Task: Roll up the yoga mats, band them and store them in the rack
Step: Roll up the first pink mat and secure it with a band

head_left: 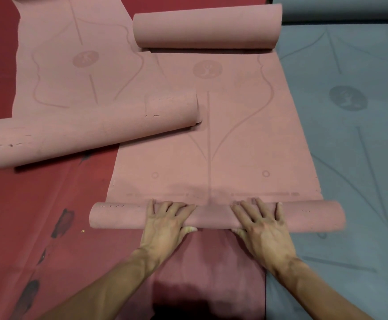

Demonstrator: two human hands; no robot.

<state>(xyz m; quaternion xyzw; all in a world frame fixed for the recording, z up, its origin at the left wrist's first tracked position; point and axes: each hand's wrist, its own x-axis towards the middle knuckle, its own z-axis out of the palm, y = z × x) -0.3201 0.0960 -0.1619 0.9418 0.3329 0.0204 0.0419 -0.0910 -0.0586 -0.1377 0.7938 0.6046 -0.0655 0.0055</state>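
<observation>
**Red floor [38, 227]: middle mat [211, 146] being rolled**

Three part-unrolled mats are lying side by side: pink left mat [73, 77], pink middle mat, grey mat [349, 135]. The left mat's curled end is overlapping the middle mat's edge. The middle mat's near end is wound into a roll [211, 217]. Left hand [165, 225] and right hand [262, 227] are both gripping that roll, fingers spread over the top, thumbs tucked under the near side.

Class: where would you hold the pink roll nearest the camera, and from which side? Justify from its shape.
Hold the near roll on its middle stretch, hands spaced apart, coming from the near side: fingers over the top, thumbs behind, as the left hand and right hand do. The roll is long, and its flat part lies beyond.
</observation>
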